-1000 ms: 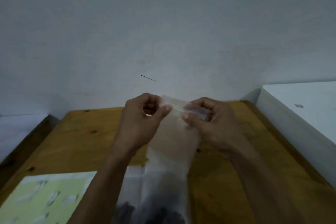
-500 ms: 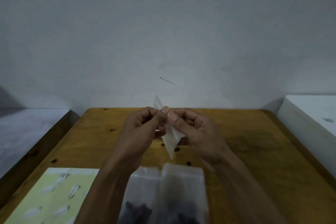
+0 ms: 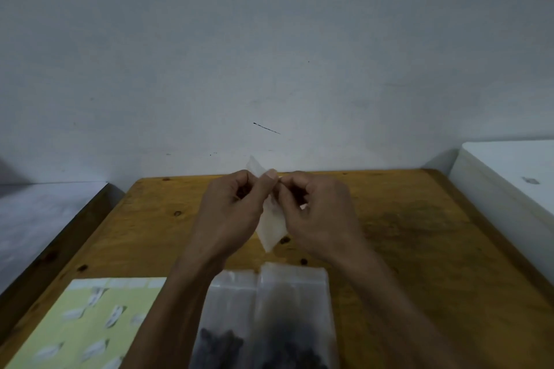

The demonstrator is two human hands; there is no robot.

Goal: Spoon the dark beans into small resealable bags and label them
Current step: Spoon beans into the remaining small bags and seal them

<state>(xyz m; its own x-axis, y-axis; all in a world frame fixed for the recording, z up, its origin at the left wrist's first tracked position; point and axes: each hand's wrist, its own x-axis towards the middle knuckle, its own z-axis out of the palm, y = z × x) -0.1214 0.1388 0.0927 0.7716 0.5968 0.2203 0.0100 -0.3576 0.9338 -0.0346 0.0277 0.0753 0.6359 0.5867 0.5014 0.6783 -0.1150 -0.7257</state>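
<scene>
Both hands hold one small clear resealable bag [image 3: 271, 226] up over the middle of the wooden table [image 3: 419, 237]. My left hand [image 3: 233, 207] and my right hand [image 3: 317, 213] pinch the bag's top edge between thumb and fingers, close together. The bag hangs tilted and looks empty. Below my wrists, two larger clear bags [image 3: 287, 308] lie on the table with dark beans [image 3: 221, 344] in their lower parts. A pale green label sheet [image 3: 75, 329] with white stickers lies at the near left.
A grey wall rises right behind the table's far edge. A white box [image 3: 509, 177] stands at the right side of the table. A lower grey surface [image 3: 36, 219] lies beyond the left edge.
The small bag, held flat and spread between both hands a second ago, is now turned edge-on and pinched with the hands close together. The view has tilted down slightly.
</scene>
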